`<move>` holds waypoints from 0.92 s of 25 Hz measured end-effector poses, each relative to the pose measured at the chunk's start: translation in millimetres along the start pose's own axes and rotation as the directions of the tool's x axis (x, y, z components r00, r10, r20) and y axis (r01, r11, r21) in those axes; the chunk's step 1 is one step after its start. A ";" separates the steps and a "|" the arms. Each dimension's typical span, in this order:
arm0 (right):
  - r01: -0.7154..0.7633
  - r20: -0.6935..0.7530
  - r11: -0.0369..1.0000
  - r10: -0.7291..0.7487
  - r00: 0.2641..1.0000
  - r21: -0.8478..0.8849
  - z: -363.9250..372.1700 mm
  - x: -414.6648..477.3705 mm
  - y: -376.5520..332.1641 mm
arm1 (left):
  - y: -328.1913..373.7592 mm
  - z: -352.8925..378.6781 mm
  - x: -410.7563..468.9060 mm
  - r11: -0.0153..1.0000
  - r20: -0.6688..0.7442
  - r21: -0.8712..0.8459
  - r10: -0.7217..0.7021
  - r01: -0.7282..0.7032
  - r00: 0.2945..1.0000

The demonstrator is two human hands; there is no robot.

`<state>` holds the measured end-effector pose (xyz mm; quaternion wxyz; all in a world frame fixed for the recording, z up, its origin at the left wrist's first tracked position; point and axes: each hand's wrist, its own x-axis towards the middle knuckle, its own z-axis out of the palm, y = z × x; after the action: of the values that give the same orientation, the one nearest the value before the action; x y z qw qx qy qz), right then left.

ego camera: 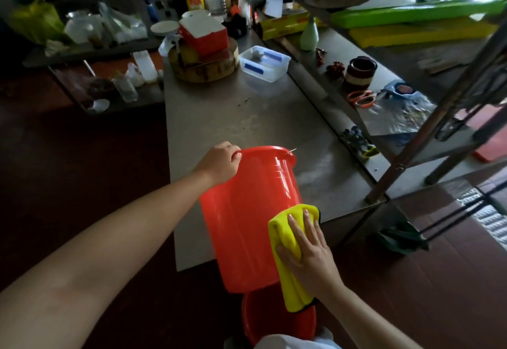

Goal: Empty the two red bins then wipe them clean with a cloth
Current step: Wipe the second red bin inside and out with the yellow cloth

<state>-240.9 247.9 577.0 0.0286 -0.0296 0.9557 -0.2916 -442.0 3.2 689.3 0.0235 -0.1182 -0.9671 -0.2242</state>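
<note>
A tall red bin (241,211) leans tilted over the near edge of the steel table (247,118), its mouth pointing away from me. My left hand (220,163) grips its rim at the top left. My right hand (308,250) presses a folded yellow cloth (288,239) against the bin's right outer wall, thumb hooked round the cloth's edge and fingers laid flat on it. A second red bin (263,318) sits low beneath the first, close to my body, mostly hidden.
Further back on the table stand a round wooden chopping block (203,66) carrying a red box, and a clear plastic container (264,63). Bottles crowd the far end. A metal shelf rack (428,134) with jars and scissors stands on the right. Dark floor lies on the left.
</note>
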 end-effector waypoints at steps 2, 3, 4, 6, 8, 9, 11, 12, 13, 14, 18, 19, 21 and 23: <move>-0.021 0.000 1.000 0.021 1.000 0.016 -0.7 0.6 -5.3 | 14.6 1.0 11.8 0.999 0.062 0.054 -0.010 0.006 0.998; -0.025 0.002 1.000 0.025 1.000 0.013 -1.0 1.1 -7.3 | 24.2 3.7 19.0 0.996 0.096 0.089 -0.010 0.001 0.995; -0.021 0.007 1.000 0.021 1.000 0.001 -0.4 1.3 -9.4 | 34.4 7.7 26.2 0.991 0.120 0.135 0.004 -0.021 0.993; -0.018 0.012 1.000 0.018 1.000 -0.018 1.0 0.7 -12.8 | 57.0 20.3 39.0 0.968 0.165 0.236 0.050 -0.088 0.985; -0.031 0.012 0.999 0.032 0.999 -0.018 2.1 1.9 -16.5 | 73.9 32.6 49.8 0.949 0.204 0.302 0.025 -0.087 0.979; -0.040 0.010 0.999 0.040 0.999 -0.015 2.5 2.9 -18.1 | 77.2 36.5 54.7 0.942 0.207 0.330 -0.010 -0.060 0.978; -0.045 0.017 0.999 0.045 0.999 -0.006 3.0 5.3 -20.2 | 75.8 38.4 61.8 0.950 0.175 0.309 -0.099 0.041 0.980; -0.041 0.024 0.999 0.041 0.999 -0.003 3.3 7.3 -22.2 | 72.7 36.6 63.1 0.959 0.157 0.269 -0.134 0.088 0.978; -0.033 0.023 0.999 0.034 0.999 -0.007 3.4 10.1 -24.8 | 69.0 34.5 63.0 0.968 0.144 0.228 -0.145 0.110 0.979; -0.024 0.013 0.999 0.024 1.000 -0.021 3.0 14.0 -28.4 | 64.7 31.9 61.9 0.977 0.134 0.181 -0.137 0.112 0.981; -0.023 -0.063 0.991 0.015 0.998 -0.129 -9.5 50.4 -47.6 | 37.3 11.5 55.5 0.991 0.063 -0.097 -0.082 0.088 0.995; -0.020 -0.077 0.986 0.007 0.997 -0.168 -15.0 63.2 -51.4 | 30.1 6.7 53.3 0.984 0.043 -0.155 -0.082 0.088 0.996; -0.003 -0.081 0.973 -0.016 0.997 -0.231 -25.5 87.8 -56.1 | 21.4 3.6 47.3 0.971 0.029 -0.219 -0.091 0.095 0.995; 0.033 -0.042 0.963 -0.046 0.998 -0.268 -29.4 111.5 -64.7 | 10.5 6.5 40.0 0.961 0.037 -0.251 -0.113 0.119 0.993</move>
<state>-351.6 202.5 633.3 -0.0044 -0.0453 0.9859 -0.1612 -478.3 23.8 691.9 -0.0159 -0.0661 -0.9360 -0.3453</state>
